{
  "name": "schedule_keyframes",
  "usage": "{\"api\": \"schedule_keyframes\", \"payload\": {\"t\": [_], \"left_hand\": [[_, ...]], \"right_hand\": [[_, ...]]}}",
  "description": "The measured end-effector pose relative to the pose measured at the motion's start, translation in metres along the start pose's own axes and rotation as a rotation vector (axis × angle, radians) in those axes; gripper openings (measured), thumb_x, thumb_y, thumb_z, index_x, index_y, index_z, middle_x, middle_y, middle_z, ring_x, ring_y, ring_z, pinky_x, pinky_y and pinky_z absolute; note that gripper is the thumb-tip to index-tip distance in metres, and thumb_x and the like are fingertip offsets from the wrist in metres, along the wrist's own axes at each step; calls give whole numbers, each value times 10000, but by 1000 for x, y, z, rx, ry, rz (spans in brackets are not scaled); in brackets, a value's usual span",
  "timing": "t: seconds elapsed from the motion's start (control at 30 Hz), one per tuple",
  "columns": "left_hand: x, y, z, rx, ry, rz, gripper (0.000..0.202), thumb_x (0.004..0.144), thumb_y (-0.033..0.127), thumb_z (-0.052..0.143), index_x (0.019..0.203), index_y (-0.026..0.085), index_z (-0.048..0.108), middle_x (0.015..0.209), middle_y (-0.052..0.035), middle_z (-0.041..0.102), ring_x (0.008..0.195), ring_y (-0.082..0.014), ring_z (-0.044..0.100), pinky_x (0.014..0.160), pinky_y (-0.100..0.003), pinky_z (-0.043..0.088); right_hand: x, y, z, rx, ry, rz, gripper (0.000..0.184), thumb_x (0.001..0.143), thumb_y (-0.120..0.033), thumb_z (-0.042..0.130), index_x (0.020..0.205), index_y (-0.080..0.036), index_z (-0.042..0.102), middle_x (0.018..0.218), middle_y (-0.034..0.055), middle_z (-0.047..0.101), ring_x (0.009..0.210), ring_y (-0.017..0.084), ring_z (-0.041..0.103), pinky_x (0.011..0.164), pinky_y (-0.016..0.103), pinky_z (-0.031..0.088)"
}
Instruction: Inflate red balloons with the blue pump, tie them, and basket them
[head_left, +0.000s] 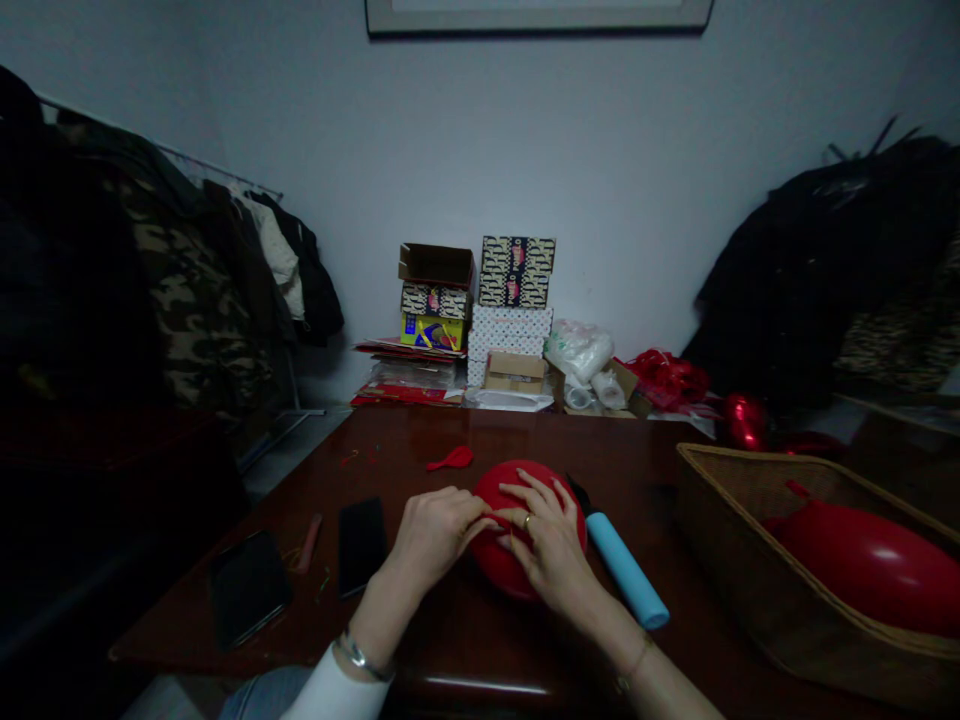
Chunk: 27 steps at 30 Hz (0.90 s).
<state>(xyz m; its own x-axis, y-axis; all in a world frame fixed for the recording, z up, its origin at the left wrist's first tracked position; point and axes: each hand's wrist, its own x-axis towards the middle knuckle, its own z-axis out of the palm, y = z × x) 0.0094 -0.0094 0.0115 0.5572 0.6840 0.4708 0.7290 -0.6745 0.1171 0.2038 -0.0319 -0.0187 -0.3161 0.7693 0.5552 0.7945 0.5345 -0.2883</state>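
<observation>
So both hands were on one inflated red rubber balloon (496,572), round and smooth, sitting on the near-middle of a glossy dark reddish wooden table (465,640). The left hand (439,530) had its fingers bunched tight, pinching a bit of the balloon's skin at the top. The right hand (551,545), with a thin ring on one finger, had its fingers curved over the balloon and gripping it, fingertips meeting the left's. Just right of the balloon lay one light blue plastic cylinder with a black tip (626,570), touching it or nearly, couldn't tell. Behind the hands was one flat uninflated red balloon (450,459). On the left lay two black glassy slab phones (360,545) and one small pinkish stick (309,543) between them. On the right stood one woven wicker basket (750,540), rough and rectangular, with one big shiny red balloon (870,565) inside. At the far edge was a stack of patterned cardboard boxes (516,270), plus one red foil balloon (744,420).
</observation>
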Motion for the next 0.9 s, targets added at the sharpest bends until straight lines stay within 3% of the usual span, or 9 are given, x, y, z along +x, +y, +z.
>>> {"api": "schedule_keyframes", "payload": {"t": [0.13,0.3,0.43,0.53,0.6,0.67,0.73,0.8,0.9], "left_hand": [[-2,-3,0,-136,144,124,241,886,363,504,889,230,705,808,-55,714,751,-170,624,697,-255,432],[-2,0,-3,-320,150,177,196,873,309,543,933,240,716,826,-47,724,773,-168,625,732,-265,450],[1,5,-5,-368,133,147,176,864,311,555,862,242,717,800,-43,712,788,-171,627,746,-269,464],[2,8,-1,-415,168,108,169,873,290,533,839,235,690,1034,-57,694,1019,-202,605,881,-300,443],[2,10,7,-469,163,43,170,892,271,493,858,230,655,1125,-58,670,1081,-204,592,903,-292,437],[2,11,17,-477,162,-92,149,896,275,481,882,229,622,1002,-60,712,936,-196,659,799,-259,470],[2,12,28,-410,258,-283,124,881,291,502,860,224,604,963,-71,718,839,-205,676,708,-243,465],[2,14,36,-382,330,-412,104,860,304,532,840,227,599,893,-69,723,747,-201,673,625,-223,438],[1,20,40,-392,343,-486,96,839,319,558,814,236,598,795,-55,716,658,-192,653,562,-209,397]], "right_hand": [[5,-9,-4,138,-21,59,96,829,-293,555,881,-291,636,1262,15,563,1311,226,332,1062,549,110],[8,-10,-16,371,-133,123,144,827,-373,553,860,-275,654,1316,24,522,1331,247,299,1073,573,54],[12,-8,-28,566,-295,66,222,817,-364,572,993,-274,672,1243,39,577,1191,215,487,1035,456,302],[16,-5,-30,587,-204,50,347,779,-366,627,1115,-278,633,1260,27,561,1156,182,519,985,339,387],[16,-2,-26,546,-84,104,467,738,-374,669,1188,-272,590,1280,41,544,1175,204,505,1002,353,380],[12,-1,-17,477,32,198,520,759,-375,642,1251,-238,541,1309,89,515,1194,245,487,1029,420,351],[6,-4,-6,412,133,279,512,814,-365,569,1297,-212,496,1337,125,488,1225,270,456,1055,481,300],[-2,-10,6,379,175,295,482,841,-343,525,1305,-218,486,1352,114,484,1249,261,435,1080,493,258],[-7,-17,23,372,151,235,470,844,-268,493,1310,-210,477,1356,104,488,1283,241,402,1101,521,192]]}}
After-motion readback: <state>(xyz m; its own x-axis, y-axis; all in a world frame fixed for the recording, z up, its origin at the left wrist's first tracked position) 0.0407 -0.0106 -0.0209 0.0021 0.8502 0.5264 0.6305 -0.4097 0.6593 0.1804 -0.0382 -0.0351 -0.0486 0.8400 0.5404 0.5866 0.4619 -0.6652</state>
